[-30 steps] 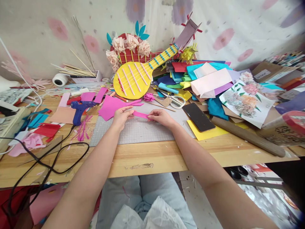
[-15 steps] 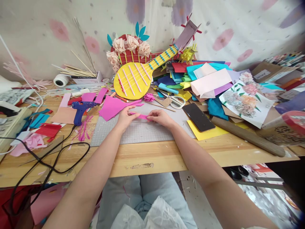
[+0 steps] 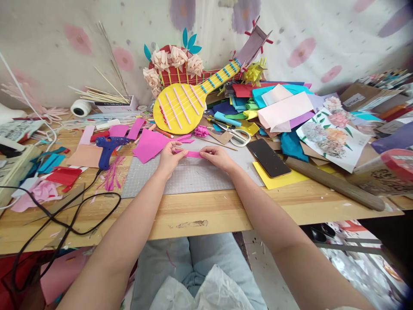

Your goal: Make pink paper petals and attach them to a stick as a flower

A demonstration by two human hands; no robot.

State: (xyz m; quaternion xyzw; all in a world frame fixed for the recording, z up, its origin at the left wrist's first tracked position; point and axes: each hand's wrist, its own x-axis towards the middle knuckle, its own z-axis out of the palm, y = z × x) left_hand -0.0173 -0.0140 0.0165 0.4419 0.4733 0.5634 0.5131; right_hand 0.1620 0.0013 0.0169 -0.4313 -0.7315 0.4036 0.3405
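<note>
A narrow strip of magenta paper (image 3: 193, 154) stretches between my two hands, over the grey cutting mat (image 3: 206, 183). My left hand (image 3: 170, 158) pinches its left end between thumb and fingers. At the right end, my right hand (image 3: 217, 156) grips it the same way. Just behind my left hand lies a larger magenta sheet (image 3: 149, 146). A crumpled magenta paper flower (image 3: 201, 131) sits beyond the strip, near the body of a yellow paper lute (image 3: 179, 110) that leans at the back.
To the left lie a blue glue gun (image 3: 109, 150) with a looping black cord (image 3: 69, 224) and paper scraps. At the right are scissors (image 3: 240, 137), a phone (image 3: 268, 157), a wooden stick (image 3: 335, 183) and piled coloured paper (image 3: 285, 107).
The magenta strip appears a little straighter and longer between my hands. My fingers stay in nearly the same place, and the view has shifted slightly.
</note>
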